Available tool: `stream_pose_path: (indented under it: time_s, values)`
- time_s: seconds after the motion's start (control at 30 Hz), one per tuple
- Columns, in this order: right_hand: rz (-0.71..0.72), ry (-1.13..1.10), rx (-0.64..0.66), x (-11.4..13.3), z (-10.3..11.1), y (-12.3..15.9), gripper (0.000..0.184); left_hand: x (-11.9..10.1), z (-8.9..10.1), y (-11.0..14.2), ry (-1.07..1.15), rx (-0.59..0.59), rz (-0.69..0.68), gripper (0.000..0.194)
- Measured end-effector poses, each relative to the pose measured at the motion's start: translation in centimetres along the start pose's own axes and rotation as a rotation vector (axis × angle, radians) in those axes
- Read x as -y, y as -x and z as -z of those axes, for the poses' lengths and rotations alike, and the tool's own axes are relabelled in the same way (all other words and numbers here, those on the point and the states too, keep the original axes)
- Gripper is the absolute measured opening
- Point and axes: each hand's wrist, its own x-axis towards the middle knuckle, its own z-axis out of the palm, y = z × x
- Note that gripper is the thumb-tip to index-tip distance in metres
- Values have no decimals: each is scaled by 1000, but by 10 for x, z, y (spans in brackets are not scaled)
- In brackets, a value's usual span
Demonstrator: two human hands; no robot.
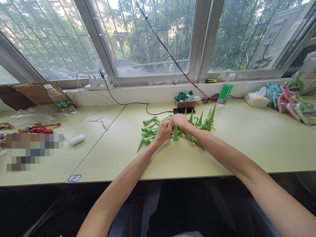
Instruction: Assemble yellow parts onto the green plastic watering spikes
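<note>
**Green plastic spikes with yellow fittings, loose lot, two hands at work**

Item: green tapered spikes (175, 135), heaped mid-surface (111, 158), around the hands and in front of a dark phone (189, 110). Many at left lie flat, hollow ends showing; several at right point upward. One stands upright just beside the hands, its flared end apparently serving as a foot. Small yellow fittings (193, 144) show among the right-hand pieces.

Handling: left hand (164, 132), fingers curled narrow; right hand (179, 120), fingers bent and partly hidden. From here they meet over the heap, probably so that one steadies while the other works. I cannot tell whether either holds a piece. The heap's closeness to both hands likely saves reaching.

Adjacent: a black cable (160, 113) runs to the phone's left end, presumably for charging. A small open box (185, 104) behind it seems to keep green and clear wrappings together.

Markings: a blue-framed sticker (74, 178) near the front edge bears a red handwritten mark, perhaps an 8. Green labels on the right bottle (225, 91) and left bottle (60, 101) carry white print, too small to read; brand undetermined.
</note>
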Motion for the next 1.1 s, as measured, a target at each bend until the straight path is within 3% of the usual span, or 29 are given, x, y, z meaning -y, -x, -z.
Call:
stream_pose_path:
  time_s: [0.43,0.63,0.8,0.93,1.1]
  values:
    - [24,1,-139,0,3,22,33,0,0,0,5,-13,26,69]
    - [72,-12,-307,-6,10,53,28,-4,2,0,-24,-68,29,70]
    - [108,-48,-423,-25,2,82,22,-4,2,1,-41,-129,33,71]
    - [190,-59,-393,-38,-8,100,23,-4,1,2,-39,-142,5,70]
    - [318,-44,-211,-36,-8,114,20,-4,1,3,-38,-132,-45,70]
